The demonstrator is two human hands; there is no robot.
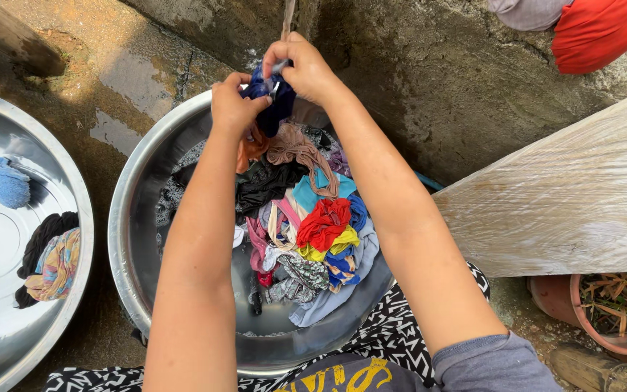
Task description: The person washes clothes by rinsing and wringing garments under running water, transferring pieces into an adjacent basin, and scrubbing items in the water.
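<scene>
While both fists clamp it, left hand (235,104), right hand (300,67), dark blue cloth (273,101) hanging lengthwise down, over steel basin (133,218)

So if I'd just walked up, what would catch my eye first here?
Probably the heap of bright wet clothes in the big metal basin at the centre. Above its far rim, the left hand and right hand both grip a dark blue cloth. To the left sits a second basin with a few pieces in it.
</scene>
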